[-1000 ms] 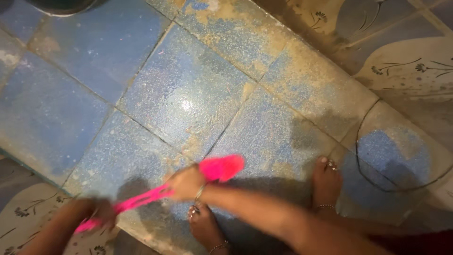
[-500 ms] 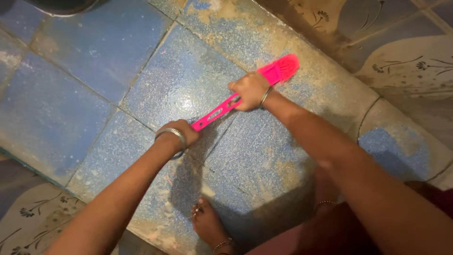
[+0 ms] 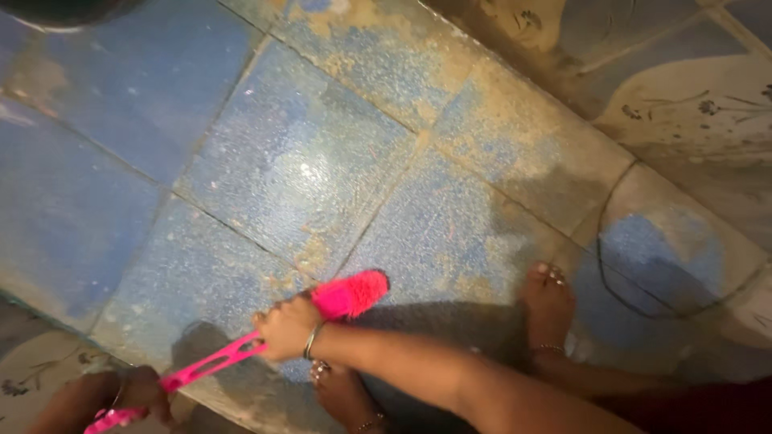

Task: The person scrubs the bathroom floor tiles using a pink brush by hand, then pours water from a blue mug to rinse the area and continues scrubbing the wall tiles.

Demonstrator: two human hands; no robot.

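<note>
Pulling back toward the body, the brush [image 3: 241, 354] has come from the upper centre of the frame, where its head sat 0.5 s ago near the sandy grout line, down to the lower centre. Its pink bristle head now lies at the bottom middle, on the blue tile floor [image 3: 297, 169], just above the left foot [image 3: 342, 394]. That reads as the return half of a scrubbing stroke, so I judge the scrubbing is mid-cycle, with brown grime still spread over the tiles toward the upper right.

The right hand [image 3: 285, 328] sits at lower centre, fingers wrapped closed around the handle right behind the bristles, knuckles up, a bangle at the wrist, and the forearm running off to the lower right. The left hand [image 3: 141, 390] is in the lower left corner, blurred, folded in close to the body; it looks closed around the far end of the handle, though the blur hides how tight the grip is. Both arms, stretched long 0.5 s ago, are now bent and drawn in.

The right foot [image 3: 548, 309] stands flat at right of centre, beside a curved dark line on the floor. A wall [image 3: 691, 96] with a flower pattern fills the upper right, and the rim of 1 dark bucket [image 3: 64, 10] shows at the upper left.
</note>
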